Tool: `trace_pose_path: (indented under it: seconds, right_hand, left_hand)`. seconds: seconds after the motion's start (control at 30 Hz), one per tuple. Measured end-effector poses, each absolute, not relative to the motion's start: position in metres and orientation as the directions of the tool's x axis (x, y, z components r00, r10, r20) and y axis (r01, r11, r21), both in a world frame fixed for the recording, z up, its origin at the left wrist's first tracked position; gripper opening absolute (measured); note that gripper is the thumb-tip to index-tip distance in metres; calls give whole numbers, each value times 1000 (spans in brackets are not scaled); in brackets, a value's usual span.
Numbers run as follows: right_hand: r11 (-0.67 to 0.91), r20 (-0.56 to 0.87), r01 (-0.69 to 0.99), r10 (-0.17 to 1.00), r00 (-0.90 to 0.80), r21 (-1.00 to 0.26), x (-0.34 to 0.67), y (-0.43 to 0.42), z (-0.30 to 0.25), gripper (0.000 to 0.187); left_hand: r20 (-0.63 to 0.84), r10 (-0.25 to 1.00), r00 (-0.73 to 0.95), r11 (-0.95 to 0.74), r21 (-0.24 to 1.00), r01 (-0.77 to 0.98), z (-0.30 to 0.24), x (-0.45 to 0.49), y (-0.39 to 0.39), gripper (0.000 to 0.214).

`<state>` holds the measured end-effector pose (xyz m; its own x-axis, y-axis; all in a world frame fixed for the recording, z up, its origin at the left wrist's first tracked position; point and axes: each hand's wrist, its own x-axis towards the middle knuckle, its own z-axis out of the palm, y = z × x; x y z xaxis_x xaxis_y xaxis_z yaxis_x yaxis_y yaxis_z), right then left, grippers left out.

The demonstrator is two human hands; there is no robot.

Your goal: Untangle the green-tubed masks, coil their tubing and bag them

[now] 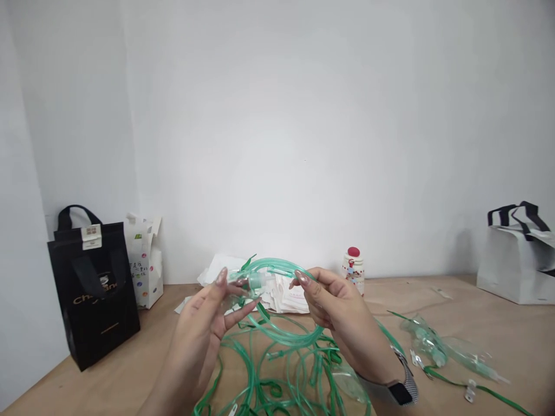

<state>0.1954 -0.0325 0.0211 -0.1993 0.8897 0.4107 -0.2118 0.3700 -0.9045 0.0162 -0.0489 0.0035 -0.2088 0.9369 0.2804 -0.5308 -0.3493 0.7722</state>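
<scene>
My left hand (207, 323) pinches a small clear connector (255, 281) at the end of a coil of green plastic tubing (284, 335). My right hand (336, 309), with a watch on its wrist, grips the same green tubing a little to the right, fingers curled round it. Both hands are raised just above the brown table (498, 329). Below them lies a tangled heap of more green tubing and straps (281, 381).
A black paper bag (93, 294) and a white printed bag (145, 260) stand at the left by the wall. White packets (286, 294) lie behind the hands, near a small red-capped bottle (354, 268). Clear masks (427, 341) lie at the right; a white bag (515, 260) stands far right.
</scene>
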Motion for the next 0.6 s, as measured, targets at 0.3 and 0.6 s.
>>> trace_pose_path:
  seconds: [0.3,0.6]
  right_hand:
    - [432,448,-118,872,-197,-894,201,-30,20,27]
    - [446,462,-121,862,-210,-887,202,-40,25,26]
  left_hand:
    - [268,926,-268,-379,644,-665,6,18,-51,14]
    - [373,854,-362,-517,684,-515,7,14,-55,29]
